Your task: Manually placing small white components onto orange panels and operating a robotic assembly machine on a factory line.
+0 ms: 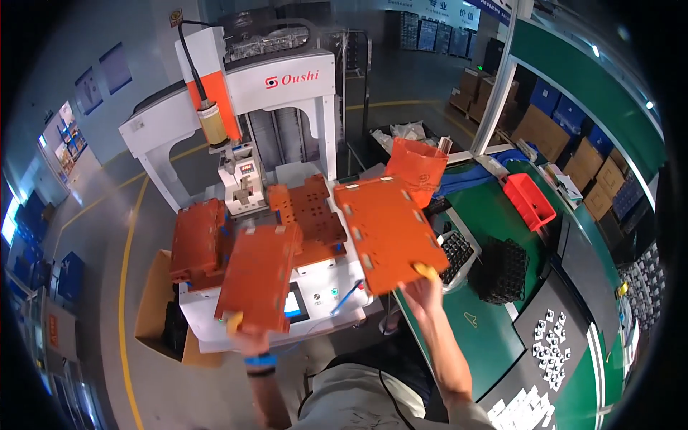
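Left hand (247,331) clamped on the near edge of a flat orange rectangular fixture plate (259,278), held up over the front of the white gantry machine (287,79); right hand (424,281) closed on the near corner of a second orange fixture plate with slotted cut-outs (387,231), held tilted, in the air between the machine and the green bench (494,215). Both plates look rigid and board-like, probably moderately heavy for a one-hand edge grip; held by one edge they will lever against the fingers, so a hold nearer the middle of a long side should be steadier. Surfaces look smooth, likely slippery. Nearby: more orange fixtures on the machine bed (308,211), the orange dispensing head (215,107), a red plastic bin (529,201), a black tray stack (504,271), small white parts (550,347). The head and seated fixtures crowd the space below the plates.
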Demonstrator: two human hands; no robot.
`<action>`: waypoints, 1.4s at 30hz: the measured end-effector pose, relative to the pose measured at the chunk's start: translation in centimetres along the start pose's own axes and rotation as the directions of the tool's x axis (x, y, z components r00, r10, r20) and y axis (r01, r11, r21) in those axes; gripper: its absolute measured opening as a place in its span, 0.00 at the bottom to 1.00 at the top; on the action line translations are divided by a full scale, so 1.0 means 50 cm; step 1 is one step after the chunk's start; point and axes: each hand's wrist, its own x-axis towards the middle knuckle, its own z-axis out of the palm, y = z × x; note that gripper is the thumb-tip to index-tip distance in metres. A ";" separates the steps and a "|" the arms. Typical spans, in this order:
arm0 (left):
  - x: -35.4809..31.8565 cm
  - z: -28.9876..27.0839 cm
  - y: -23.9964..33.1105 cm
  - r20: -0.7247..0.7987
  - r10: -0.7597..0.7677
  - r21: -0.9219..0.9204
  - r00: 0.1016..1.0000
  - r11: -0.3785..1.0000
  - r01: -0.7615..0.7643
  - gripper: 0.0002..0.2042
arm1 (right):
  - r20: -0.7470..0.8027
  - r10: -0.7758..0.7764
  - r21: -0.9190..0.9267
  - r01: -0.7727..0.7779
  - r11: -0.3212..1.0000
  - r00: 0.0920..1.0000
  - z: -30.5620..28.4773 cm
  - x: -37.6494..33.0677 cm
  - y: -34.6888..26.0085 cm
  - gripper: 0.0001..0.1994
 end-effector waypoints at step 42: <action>-0.249 -0.198 0.064 -0.180 0.060 0.179 0.982 0.984 -0.027 0.33 | 0.186 0.046 -0.846 0.137 0.515 0.981 0.175 0.256 0.381 0.09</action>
